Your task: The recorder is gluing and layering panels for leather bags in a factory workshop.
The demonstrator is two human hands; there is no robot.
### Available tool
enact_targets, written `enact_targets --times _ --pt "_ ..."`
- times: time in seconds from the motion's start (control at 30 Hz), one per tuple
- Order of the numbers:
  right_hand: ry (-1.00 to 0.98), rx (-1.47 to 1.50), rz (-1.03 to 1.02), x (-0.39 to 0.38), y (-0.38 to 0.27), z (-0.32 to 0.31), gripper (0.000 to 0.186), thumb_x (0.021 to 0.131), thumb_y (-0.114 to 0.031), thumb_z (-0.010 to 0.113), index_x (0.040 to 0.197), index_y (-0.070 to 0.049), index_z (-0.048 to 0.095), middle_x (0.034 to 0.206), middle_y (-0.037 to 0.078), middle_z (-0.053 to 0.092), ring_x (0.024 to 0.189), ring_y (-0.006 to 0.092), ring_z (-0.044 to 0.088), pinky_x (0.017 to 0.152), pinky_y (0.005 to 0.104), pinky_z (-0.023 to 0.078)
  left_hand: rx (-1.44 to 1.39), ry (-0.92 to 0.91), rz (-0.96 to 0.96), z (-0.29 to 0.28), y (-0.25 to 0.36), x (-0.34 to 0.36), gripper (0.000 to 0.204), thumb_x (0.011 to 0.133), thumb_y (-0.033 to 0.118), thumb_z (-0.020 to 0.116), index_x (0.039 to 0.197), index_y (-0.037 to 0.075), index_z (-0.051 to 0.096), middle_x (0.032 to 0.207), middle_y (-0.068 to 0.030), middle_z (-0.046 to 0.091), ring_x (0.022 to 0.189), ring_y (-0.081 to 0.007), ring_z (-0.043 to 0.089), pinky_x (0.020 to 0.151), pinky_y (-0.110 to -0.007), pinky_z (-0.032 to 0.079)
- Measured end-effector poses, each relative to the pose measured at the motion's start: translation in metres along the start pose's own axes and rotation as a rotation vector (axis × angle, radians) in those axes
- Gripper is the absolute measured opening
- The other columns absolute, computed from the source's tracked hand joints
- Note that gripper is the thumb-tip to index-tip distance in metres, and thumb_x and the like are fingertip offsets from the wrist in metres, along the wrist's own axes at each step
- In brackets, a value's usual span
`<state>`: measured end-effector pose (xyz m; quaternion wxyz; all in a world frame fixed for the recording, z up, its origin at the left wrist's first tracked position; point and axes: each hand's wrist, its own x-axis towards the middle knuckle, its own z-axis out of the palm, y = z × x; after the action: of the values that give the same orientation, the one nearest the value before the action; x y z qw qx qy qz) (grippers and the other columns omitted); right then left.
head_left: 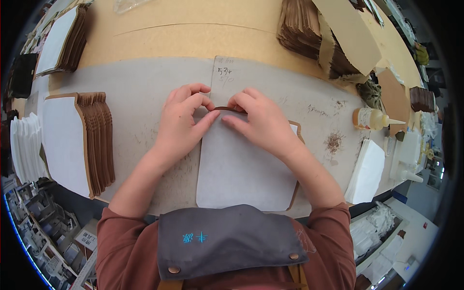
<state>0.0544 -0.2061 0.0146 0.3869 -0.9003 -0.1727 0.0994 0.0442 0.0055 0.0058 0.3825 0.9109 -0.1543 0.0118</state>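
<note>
In front of me lies a flat panel (246,166), white on top with a brown edge showing along its right side and corners. Its far edge is folded up into a narrow brown strip (224,108). My left hand (186,113) pinches the left part of that strip between thumb and fingers. Close beside it, my right hand (261,118) has its fingers closed on the right part, with the thumb resting just below on the white face. The fingers partly cover the folded edge.
A stack of brown-edged panels (67,140) stands left, another (60,41) beyond it. Brown pieces under a tan sheet (350,34) lie far right. A glue bottle with a nozzle (369,119) lies right, above folded white cloth or paper (366,171). Grey sheeting (145,77) covers the table.
</note>
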Motion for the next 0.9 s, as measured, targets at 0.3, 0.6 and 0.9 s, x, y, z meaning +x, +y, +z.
enact_targets --times 0.3,0.6,0.9 --pt "0.143 0.076 -0.122 -0.007 -0.007 -0.002 0.015 0.084 -0.011 0.074 0.095 -0.007 0.065 0.094 0.009 0.062 0.089 0.0315 0.063 0.075 0.0413 0.052 -0.589 -0.251 -0.39 -0.014 -0.001 0.01 0.016 0.098 0.015 0.065 0.096 0.0 0.067 0.119 -0.0037 0.064 0.086 -0.0085 0.057 0.076 -0.026 0.049" --pt "0.169 -0.017 -0.278 -0.002 -0.018 0.008 0.014 0.081 -0.007 0.073 0.092 -0.006 0.064 0.093 0.01 0.061 0.088 0.0319 0.062 0.074 0.0409 0.052 -0.938 -0.39 -0.553 -0.015 -0.002 0.011 0.016 0.097 0.018 0.066 0.094 0.002 0.069 0.105 0.0008 0.066 0.074 -0.004 0.051 0.067 -0.02 0.045" --pt "0.165 -0.099 -0.33 -0.002 -0.019 0.015 0.011 0.083 -0.004 0.069 0.087 -0.002 0.059 0.088 0.011 0.057 0.084 0.0319 0.059 0.071 0.0418 0.051 -0.921 -0.42 -0.53 -0.015 -0.003 0.011 0.012 0.098 0.014 0.065 0.095 0.004 0.07 0.111 0.0008 0.065 0.082 -0.0032 0.053 0.071 -0.019 0.044"
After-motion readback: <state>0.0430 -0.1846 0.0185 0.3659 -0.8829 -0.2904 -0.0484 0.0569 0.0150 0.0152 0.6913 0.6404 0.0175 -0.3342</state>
